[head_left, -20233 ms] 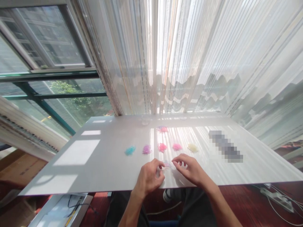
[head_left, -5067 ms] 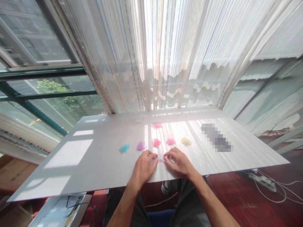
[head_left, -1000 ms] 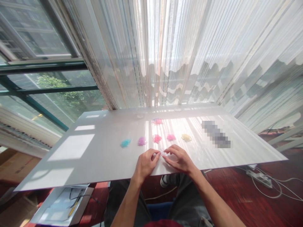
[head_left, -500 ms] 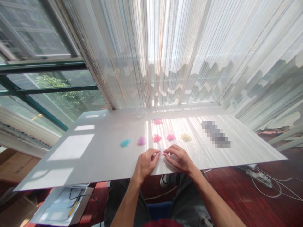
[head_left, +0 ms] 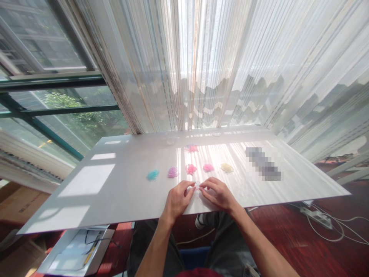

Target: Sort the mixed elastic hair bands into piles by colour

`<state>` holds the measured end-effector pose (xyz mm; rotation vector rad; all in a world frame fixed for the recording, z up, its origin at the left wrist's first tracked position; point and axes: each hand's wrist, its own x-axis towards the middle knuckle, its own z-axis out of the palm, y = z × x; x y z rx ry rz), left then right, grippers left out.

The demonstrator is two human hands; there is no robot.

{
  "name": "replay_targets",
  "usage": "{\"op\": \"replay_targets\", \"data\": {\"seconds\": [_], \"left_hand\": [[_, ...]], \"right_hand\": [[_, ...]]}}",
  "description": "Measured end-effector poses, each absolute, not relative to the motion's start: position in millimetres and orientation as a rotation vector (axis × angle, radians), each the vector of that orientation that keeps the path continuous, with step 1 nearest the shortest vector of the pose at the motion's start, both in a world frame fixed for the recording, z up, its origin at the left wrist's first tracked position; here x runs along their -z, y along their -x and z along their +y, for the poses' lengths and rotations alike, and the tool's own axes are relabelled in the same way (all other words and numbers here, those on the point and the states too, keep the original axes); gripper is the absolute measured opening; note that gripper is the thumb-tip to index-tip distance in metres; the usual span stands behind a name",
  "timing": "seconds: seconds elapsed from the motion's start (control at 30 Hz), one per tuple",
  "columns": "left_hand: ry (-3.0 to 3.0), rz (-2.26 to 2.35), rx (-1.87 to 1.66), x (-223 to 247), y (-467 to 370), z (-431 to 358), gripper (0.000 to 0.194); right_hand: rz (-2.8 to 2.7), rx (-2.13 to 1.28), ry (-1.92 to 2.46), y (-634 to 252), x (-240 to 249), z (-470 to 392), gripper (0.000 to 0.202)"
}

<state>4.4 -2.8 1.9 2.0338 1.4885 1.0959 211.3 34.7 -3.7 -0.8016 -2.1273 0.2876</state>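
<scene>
My left hand [head_left: 178, 198] and my right hand [head_left: 219, 193] meet near the front edge of the white table. Thumb and fingertips of both are pinched around small, pale, thin strands [head_left: 197, 184] that look like rubber bands; the fingers partly hide them. Just beyond lie small piles of thin coloured rubber bands in a row: teal [head_left: 152, 175], purple [head_left: 173, 172], red-pink [head_left: 190, 169], pink [head_left: 208, 167] and pale yellow [head_left: 226, 167]. Behind the row rests a mixed pile [head_left: 191, 148] with pink and blue in it.
A clear round container [head_left: 171, 138] stands at the table's back edge. On the right, a dark object [head_left: 263, 164] is pixelated. Striped sheer curtains [head_left: 201, 65] hang behind the table [head_left: 123, 200]. Below are a white box [head_left: 72, 254] at left and a power strip [head_left: 316, 217] with cables at right.
Both hands stay in the same place, fingertips still pinched together with only a very slight shift. The piles have not moved.
</scene>
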Motion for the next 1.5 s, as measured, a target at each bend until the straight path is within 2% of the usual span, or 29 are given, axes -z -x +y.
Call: {"op": "replay_targets", "data": {"seconds": [0.77, 0.9, 1.17, 1.5], "left_hand": [[-2.033, 1.526, -1.202, -5.1, -3.7, -6.4, 0.018], [-1.988, 1.652, -1.285, -12.5, 24.9, -10.4, 0.024], [-1.740, 2.178, -1.282, -26.1, 137.8, 4.9, 0.035], [-1.752, 2.316, -1.045, -29.0, 151.1, 15.4, 0.020]], "right_hand": [[-2.131, -0.285, 0.810, -210.9, 2.3, 34.0, 0.011], [-2.130, -0.292, 0.817, -211.6, 1.1, 33.3, 0.012], [-2.151, -0.318, 0.816, -210.0, -0.8, 34.1, 0.016], [-2.153, -0.295, 0.825, -209.8, -1.4, 33.6, 0.018]]}}
